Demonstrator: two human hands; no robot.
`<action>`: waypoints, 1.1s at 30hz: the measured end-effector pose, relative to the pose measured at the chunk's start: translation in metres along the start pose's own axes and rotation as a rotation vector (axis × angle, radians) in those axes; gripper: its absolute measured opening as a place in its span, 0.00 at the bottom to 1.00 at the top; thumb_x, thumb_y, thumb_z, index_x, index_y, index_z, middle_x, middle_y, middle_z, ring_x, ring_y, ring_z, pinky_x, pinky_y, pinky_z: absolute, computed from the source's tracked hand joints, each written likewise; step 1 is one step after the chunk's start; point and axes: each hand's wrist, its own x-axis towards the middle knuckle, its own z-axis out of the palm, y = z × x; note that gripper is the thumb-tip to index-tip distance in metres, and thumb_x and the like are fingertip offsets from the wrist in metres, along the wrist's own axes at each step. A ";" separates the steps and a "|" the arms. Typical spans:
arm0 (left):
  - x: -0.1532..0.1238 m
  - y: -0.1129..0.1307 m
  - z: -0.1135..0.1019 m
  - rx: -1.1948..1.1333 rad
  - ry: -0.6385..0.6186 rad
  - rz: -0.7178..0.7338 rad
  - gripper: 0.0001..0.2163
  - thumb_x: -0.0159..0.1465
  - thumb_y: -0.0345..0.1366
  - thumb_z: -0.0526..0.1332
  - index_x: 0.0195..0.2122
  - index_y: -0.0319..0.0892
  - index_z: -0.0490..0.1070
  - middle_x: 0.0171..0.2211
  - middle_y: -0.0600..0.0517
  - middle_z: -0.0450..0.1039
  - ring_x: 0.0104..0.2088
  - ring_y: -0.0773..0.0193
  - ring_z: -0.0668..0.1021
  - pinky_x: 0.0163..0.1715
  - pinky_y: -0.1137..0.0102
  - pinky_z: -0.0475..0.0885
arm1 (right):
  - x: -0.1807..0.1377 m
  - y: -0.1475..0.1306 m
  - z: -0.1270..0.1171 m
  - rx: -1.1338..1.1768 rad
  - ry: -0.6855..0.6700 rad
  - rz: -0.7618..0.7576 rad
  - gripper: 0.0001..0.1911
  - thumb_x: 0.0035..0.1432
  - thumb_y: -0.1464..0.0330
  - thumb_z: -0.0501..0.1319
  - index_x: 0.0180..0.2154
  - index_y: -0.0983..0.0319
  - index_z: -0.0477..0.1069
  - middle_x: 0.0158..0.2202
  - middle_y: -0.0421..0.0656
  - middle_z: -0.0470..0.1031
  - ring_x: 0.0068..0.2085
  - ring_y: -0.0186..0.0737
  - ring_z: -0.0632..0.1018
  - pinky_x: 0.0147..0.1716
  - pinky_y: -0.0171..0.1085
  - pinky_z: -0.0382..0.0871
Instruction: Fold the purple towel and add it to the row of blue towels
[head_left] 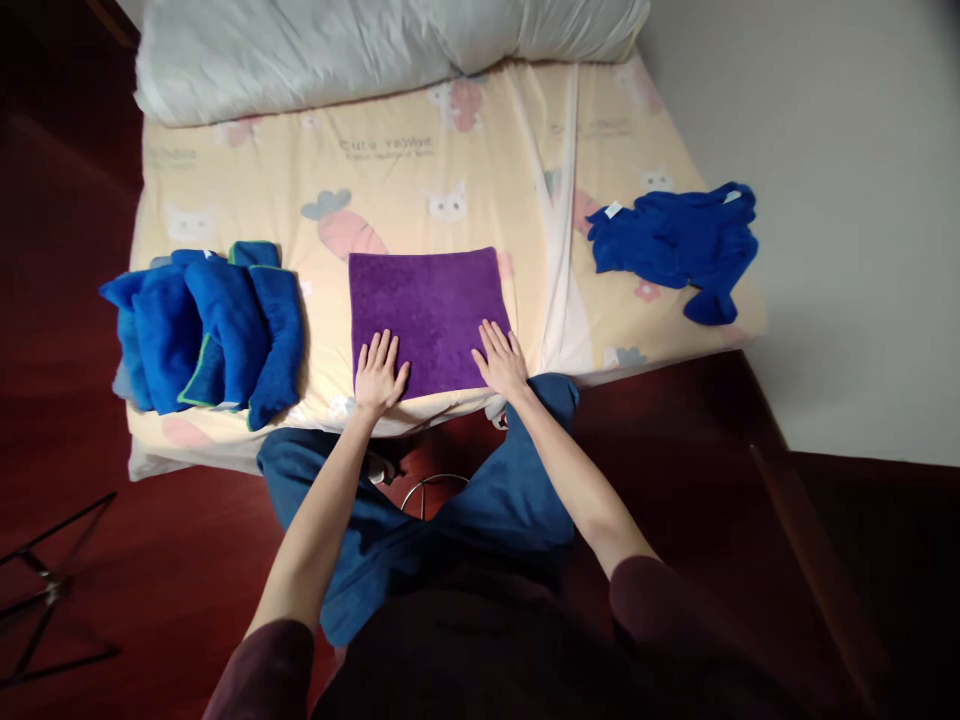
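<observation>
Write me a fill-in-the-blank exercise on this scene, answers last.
1. The left hand and right hand rest on a cloth coloured ___.
2. The green-edged pile is nearer the ___ hand.
3. The bundle at right is coloured ___.
4. The vegetable printed on the sheet is a ___.

Missing words: purple; left; blue; carrot.

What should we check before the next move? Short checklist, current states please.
1. Purple cloth spread flat: ok, no big creases show.
2. Left hand on the cloth: ok, at its near left corner, fingers extended.
3. Right hand on the cloth: ok, by its near right corner.
4. Blue pile and blue cloth apart from the purple cloth: ok, gaps on both sides.
5. Sheet smooth: not ok, long folds right of the purple cloth.
6. Purple cloth a single layer: cannot tell.
</observation>
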 end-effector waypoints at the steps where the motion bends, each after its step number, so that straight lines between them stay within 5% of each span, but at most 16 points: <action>1: -0.002 -0.001 -0.001 0.008 0.001 -0.015 0.33 0.74 0.49 0.46 0.74 0.33 0.55 0.76 0.40 0.48 0.76 0.48 0.51 0.75 0.49 0.45 | -0.001 0.001 -0.002 -0.005 0.000 0.022 0.33 0.76 0.60 0.46 0.75 0.67 0.51 0.76 0.51 0.51 0.77 0.48 0.53 0.76 0.58 0.40; 6: -0.003 0.019 0.002 0.019 -0.096 0.060 0.32 0.75 0.48 0.46 0.74 0.32 0.55 0.76 0.40 0.46 0.77 0.47 0.49 0.75 0.47 0.45 | 0.006 -0.033 0.007 -0.020 -0.004 -0.022 0.31 0.75 0.63 0.45 0.73 0.69 0.57 0.76 0.52 0.51 0.77 0.51 0.51 0.76 0.61 0.35; 10: -0.003 0.043 0.014 0.000 -0.168 0.201 0.31 0.75 0.44 0.46 0.74 0.32 0.55 0.76 0.42 0.48 0.77 0.49 0.50 0.76 0.49 0.44 | 0.008 -0.068 0.025 0.052 -0.045 -0.119 0.29 0.75 0.65 0.45 0.71 0.69 0.61 0.74 0.52 0.58 0.76 0.49 0.57 0.76 0.57 0.43; 14: -0.003 0.046 0.011 -0.034 -0.172 0.230 0.28 0.75 0.42 0.47 0.71 0.34 0.61 0.73 0.42 0.57 0.75 0.49 0.56 0.75 0.50 0.49 | 0.001 -0.066 0.027 0.071 -0.055 -0.143 0.28 0.76 0.67 0.44 0.71 0.68 0.62 0.72 0.51 0.63 0.74 0.47 0.61 0.75 0.54 0.49; 18: 0.025 0.037 0.002 -0.071 -0.148 0.237 0.25 0.76 0.42 0.46 0.67 0.36 0.69 0.69 0.41 0.66 0.71 0.49 0.64 0.73 0.52 0.56 | 0.012 -0.056 0.020 0.050 -0.066 -0.188 0.28 0.76 0.66 0.46 0.72 0.66 0.60 0.74 0.49 0.59 0.75 0.48 0.59 0.76 0.56 0.45; 25: 0.115 0.001 0.018 -0.087 -0.043 0.072 0.29 0.75 0.47 0.48 0.72 0.38 0.61 0.76 0.42 0.50 0.76 0.44 0.50 0.74 0.43 0.43 | 0.085 -0.063 0.034 0.048 -0.130 -0.227 0.30 0.74 0.66 0.50 0.72 0.66 0.58 0.77 0.50 0.49 0.78 0.50 0.50 0.76 0.60 0.33; 33: 0.151 -0.062 0.017 -0.134 0.016 -0.099 0.34 0.73 0.55 0.51 0.74 0.39 0.58 0.77 0.43 0.44 0.77 0.47 0.43 0.75 0.45 0.35 | 0.146 -0.016 0.039 0.025 -0.067 -0.101 0.35 0.75 0.56 0.48 0.76 0.63 0.49 0.79 0.47 0.40 0.79 0.52 0.40 0.75 0.63 0.27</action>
